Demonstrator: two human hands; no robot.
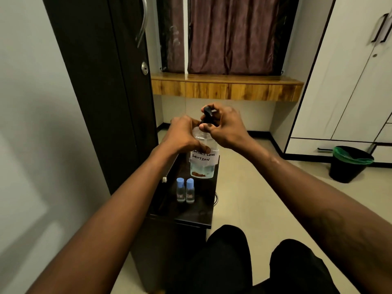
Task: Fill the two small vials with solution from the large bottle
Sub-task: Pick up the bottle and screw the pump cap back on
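The large clear bottle (202, 166) stands on the far part of a dark side table (191, 219). It carries a white label reading "contact lens solution" and holds a little liquid at the bottom. My left hand (183, 134) wraps around the bottle's upper body. My right hand (224, 126) grips its black pump top (207, 112) at the neck. Two small clear vials with blue caps stand upright side by side nearer to me, the left vial (180, 189) touching or almost touching the right vial (190, 190). Both caps are on.
A dark door (106, 81) stands close on the left of the table. A black bin with a green liner (350, 164) sits on the floor at the right by white wardrobes. A wooden shelf (227, 88) and curtains are behind. My knees are below the table.
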